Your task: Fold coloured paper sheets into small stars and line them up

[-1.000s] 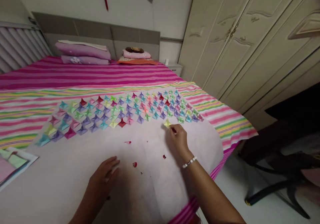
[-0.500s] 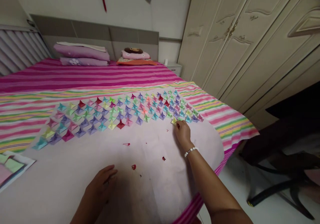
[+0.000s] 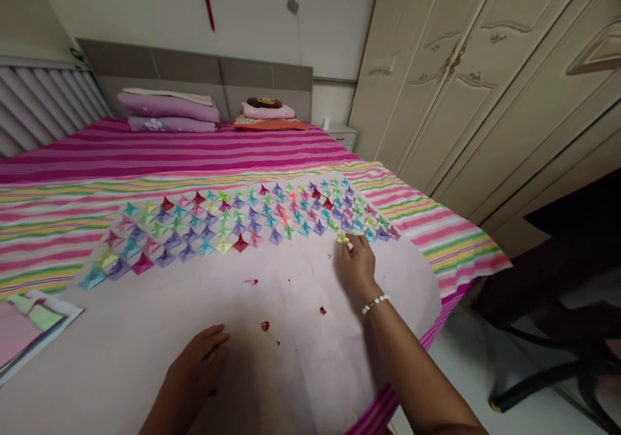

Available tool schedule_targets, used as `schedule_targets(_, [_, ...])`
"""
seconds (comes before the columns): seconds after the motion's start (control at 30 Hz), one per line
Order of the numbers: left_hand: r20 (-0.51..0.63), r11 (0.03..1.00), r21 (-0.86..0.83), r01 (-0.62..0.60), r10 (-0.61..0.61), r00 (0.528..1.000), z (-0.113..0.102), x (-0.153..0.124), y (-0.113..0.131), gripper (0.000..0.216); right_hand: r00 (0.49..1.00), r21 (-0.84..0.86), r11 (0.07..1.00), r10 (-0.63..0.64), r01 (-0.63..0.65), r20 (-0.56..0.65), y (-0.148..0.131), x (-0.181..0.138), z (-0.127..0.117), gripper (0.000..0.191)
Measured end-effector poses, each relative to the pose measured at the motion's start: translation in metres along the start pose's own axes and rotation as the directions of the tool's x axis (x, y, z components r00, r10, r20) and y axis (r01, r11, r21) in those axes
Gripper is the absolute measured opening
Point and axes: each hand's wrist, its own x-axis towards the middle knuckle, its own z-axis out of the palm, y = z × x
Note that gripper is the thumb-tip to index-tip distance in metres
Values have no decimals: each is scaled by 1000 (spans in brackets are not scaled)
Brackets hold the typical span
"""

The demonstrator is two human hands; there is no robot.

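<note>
Several small folded paper stars (image 3: 242, 218) in many colours lie in rows on a pale pink sheet (image 3: 145, 331) spread over the bed. My right hand (image 3: 358, 265), with a white bead bracelet at the wrist, pinches a yellow paper star (image 3: 342, 238) at the front right end of the rows, touching the sheet. My left hand (image 3: 196, 364) rests flat on the sheet near me, fingers loosely apart, holding nothing.
Small red paper scraps (image 3: 264, 326) dot the sheet between my hands. A stack of coloured paper (image 3: 29, 322) lies at the left. The striped bedspread (image 3: 194, 154), pillows (image 3: 167, 108), a cream wardrobe (image 3: 485, 86) and a dark chair (image 3: 557, 293) at the right surround the spot.
My right hand carried the yellow star from the open sheet up and to the right, to the end of the front row. My left hand stayed in place.
</note>
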Motion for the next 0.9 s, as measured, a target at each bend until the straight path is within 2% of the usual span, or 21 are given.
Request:
schedule_targets(0.07, [19,1000,0,-12,12,1000,-7,3,1,30,999,50,998,-46,45,6,-18,-12,0,30])
schedule_targets(0.17, [-17,1000,6,-7,7,1000,-22,10,1,32,972,253,947,-223,198,72,-49,-39,10,26])
schedule_targets(0.23, [-53,1000,8,-7,8,999,-34,14,1,34,926,330,895,-357,300,127,-70,-59,22,24])
schedule_targets(0.33, [-77,999,30,13,-11,997,-57,16,4,33,827,383,820,-524,425,205,-97,-87,40,19])
schedule_targets(0.4, [-112,999,29,25,-22,993,-74,15,5,34,778,407,779,-589,476,218,-110,-100,51,18])
schedule_targets(0.5, [-185,997,27,76,-70,980,-97,12,0,32,737,429,734,-645,526,201,-118,-112,68,18])
schedule_targets(0.57, [-256,991,36,131,-117,959,-112,11,-10,30,728,418,719,-663,555,173,-117,-116,80,19])
schedule_targets(0.67, [-356,974,73,216,-177,918,-132,10,-34,28,745,401,715,-658,572,111,-112,-121,94,23])
schedule_targets(0.83, [-534,947,106,305,-204,820,-163,17,-73,32,752,412,719,-650,560,114,-104,-123,100,23])
schedule_targets(0.9, [-558,940,132,314,-191,807,-173,21,-84,37,757,409,724,-644,555,111,-103,-123,100,23])
